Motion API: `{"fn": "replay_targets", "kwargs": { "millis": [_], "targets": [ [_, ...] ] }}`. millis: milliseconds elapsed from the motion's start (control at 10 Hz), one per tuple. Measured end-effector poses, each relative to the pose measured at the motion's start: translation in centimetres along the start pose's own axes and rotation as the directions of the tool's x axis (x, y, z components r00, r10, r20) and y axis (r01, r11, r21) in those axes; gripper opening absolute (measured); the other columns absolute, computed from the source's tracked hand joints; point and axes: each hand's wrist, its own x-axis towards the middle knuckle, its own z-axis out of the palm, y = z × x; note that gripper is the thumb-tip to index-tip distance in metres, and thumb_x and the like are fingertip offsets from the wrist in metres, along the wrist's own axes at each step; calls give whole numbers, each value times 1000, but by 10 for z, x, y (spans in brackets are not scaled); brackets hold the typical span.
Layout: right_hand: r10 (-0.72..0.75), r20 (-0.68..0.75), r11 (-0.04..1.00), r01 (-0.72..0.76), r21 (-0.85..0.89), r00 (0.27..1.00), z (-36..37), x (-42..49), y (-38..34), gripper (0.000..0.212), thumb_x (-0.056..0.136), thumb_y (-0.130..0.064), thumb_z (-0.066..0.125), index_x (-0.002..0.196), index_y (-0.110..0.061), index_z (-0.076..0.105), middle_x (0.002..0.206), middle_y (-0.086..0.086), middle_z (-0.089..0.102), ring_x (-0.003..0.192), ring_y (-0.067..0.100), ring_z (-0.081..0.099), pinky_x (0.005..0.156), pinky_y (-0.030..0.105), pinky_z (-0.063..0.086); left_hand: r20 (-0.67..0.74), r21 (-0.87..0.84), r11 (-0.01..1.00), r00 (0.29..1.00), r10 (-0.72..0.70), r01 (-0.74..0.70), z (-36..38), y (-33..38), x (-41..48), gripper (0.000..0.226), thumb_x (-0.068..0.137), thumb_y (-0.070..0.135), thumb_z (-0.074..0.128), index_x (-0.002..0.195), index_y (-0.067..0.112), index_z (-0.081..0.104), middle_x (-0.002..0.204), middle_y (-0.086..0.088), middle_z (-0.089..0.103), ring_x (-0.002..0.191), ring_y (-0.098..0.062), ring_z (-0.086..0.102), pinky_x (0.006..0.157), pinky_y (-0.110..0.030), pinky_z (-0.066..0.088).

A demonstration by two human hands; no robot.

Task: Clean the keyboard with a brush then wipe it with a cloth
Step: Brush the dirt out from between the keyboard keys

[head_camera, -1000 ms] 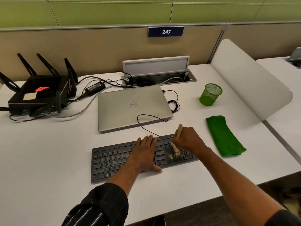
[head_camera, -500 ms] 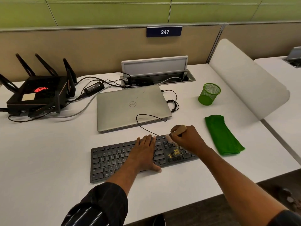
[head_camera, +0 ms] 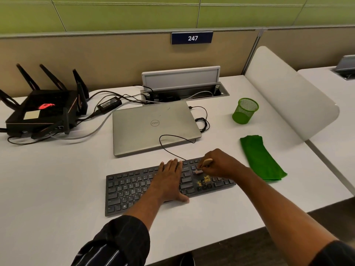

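- While the left hand (head_camera: 169, 179) lay flat across the middle of the keyboard (head_camera: 134, 189), fingers straight and close together and holding nothing, it seemed placed there to pin the board to the desk (head_camera: 57, 189) so that brush strokes would not push it about.
- The right hand (head_camera: 221, 164) was curled round a small brush (head_camera: 207, 161), pinching its pale wooden handle low down, close to the bristles. So short a hold probably gave finer control between the keys.
- The brush was tilted, its handle end up and away from the person and its bristles down on the keys in the right-hand part of the keyboard, just behind a scatter of yellowish crumbs (head_camera: 204, 181).
- That position suggested the bristles were set to sweep the crumbs, though the stroke's direction could not be told.
- With crumbs lying on the keys, the brushing step looked unfinished.
- The green cloth (head_camera: 261, 158) lay folded on the desk to the right of the keyboard, near it but apart and untouched. It was handy to the right hand for the wiping to come.
- The keyboard sat at the front of the desk, nearer the person than a closed laptop (head_camera: 153, 127). Its thin black cable (head_camera: 172, 148) looped back over the laptop's corner, clear of the brush.
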Motion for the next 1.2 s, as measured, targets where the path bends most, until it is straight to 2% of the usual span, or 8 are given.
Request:
{"fn": "replay_targets", "kwargs": {
  "millis": [300,500,600,700,800,1000,1100,1200],
  "targets": [
    [73,-2,997,-73,-16,997,-1,0,6,14,81,-21,67,87,-17,79,88,0,77,77,15,69,72,37,57,-7,-15,1000,1000,1,-1,1,0,0,138,71,80,69,160,10,-10,170,-13,-6,156,-30,-6,126,-52,1],
    [301,-245,949,-264,174,922,0,3,-3,19,89,-21,59,79,-16,75,85,-8,75,76,7,68,65,8,46,-10,-9,1000,1000,2,-2,1,-1,0,137,71,81,67,161,10,-9,170,-13,-6,156,-30,-5,126,-53,2],
    [378,-271,919,-323,225,885,7,4,-8,26,94,-17,54,78,-10,73,78,1,74,69,15,69,57,9,45,-7,0,1000,1000,-2,2,1,0,1,138,71,82,67,161,10,-9,170,-13,-6,156,-30,-5,126,-52,1],
    [445,-164,885,-405,228,881,9,4,-9,19,86,-15,56,73,-9,70,71,6,70,65,21,69,54,24,51,-6,8,1000,1000,-4,4,1,0,1,138,71,82,66,160,11,-9,170,-13,-6,156,-30,-5,126,-52,1],
    [451,-82,883,-432,184,889,5,3,-10,17,77,-13,57,67,-7,70,66,6,70,62,19,68,54,26,53,-5,8,1000,1000,-4,4,1,0,1,138,71,82,67,160,11,-10,170,-13,-5,156,-30,-5,126,-52,1],
    [420,-231,891,-351,287,878,-2,1,-4,16,86,-15,61,84,-8,75,81,2,74,71,15,69,65,28,58,-6,9,1000,1000,-1,1,2,-1,1,138,71,82,66,160,11,-10,170,-13,-6,156,-30,-5,126,-52,1],
    [240,-98,951,-213,222,966,0,1,2,10,86,-19,69,87,-19,78,92,-3,76,82,10,69,78,33,58,-1,9,1000,1000,-3,3,2,-1,1,138,70,82,67,160,11,-10,170,-13,-6,156,-30,-6,126,-52,0],
    [148,-8,981,-146,128,989,-4,0,4,7,83,-17,74,85,-20,80,90,-4,77,79,10,68,77,34,57,-4,6,1000,1000,-2,2,1,-1,1,138,70,82,67,160,11,-10,170,-13,-6,156,-30,-5,126,-52,1]
  ]
}}
